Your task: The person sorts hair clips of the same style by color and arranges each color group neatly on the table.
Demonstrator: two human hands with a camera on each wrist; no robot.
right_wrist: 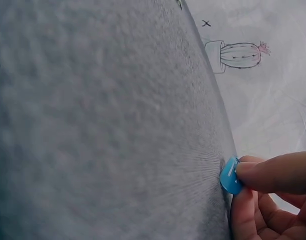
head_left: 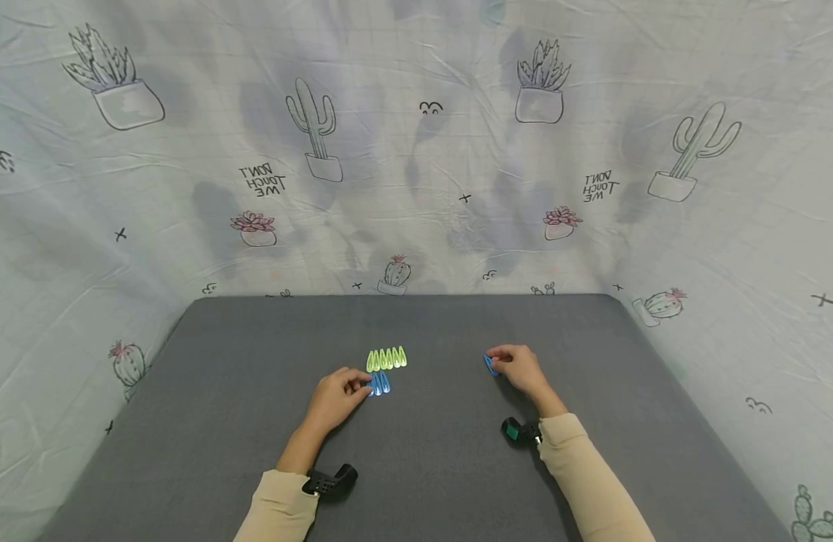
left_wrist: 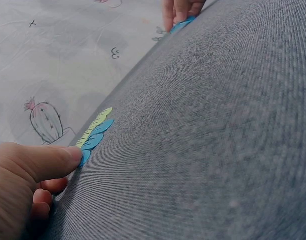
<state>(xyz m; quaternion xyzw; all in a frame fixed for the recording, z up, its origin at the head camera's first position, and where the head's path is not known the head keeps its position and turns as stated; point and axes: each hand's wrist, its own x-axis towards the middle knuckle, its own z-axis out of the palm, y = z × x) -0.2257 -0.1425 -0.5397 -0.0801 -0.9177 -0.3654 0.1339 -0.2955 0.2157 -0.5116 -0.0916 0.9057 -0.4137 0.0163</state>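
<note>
Several yellow-green snap hair clips (head_left: pixel 387 358) lie side by side in a row on the grey table. Just nearer to me is a short row of blue snap hair clips (head_left: pixel 385 383). My left hand (head_left: pixel 336 399) pinches the leftmost blue hair clip (left_wrist: pixel 85 158) between thumb and fingers; the fingertips partly cover it. Farther right, my right hand (head_left: pixel 521 369) holds another blue hair clip (right_wrist: pixel 229 180) between thumb and fingers, at the table surface. Its narrow end is hidden under the thumb.
The grey cloth-covered table (head_left: pixel 430 467) reaches back to a pale curtain (head_left: pixel 416 150) printed with cacti, which also hangs at both sides. Each wrist wears a black strap with a camera, the left wrist camera (head_left: pixel 338 480) and the right wrist camera (head_left: pixel 514 430).
</note>
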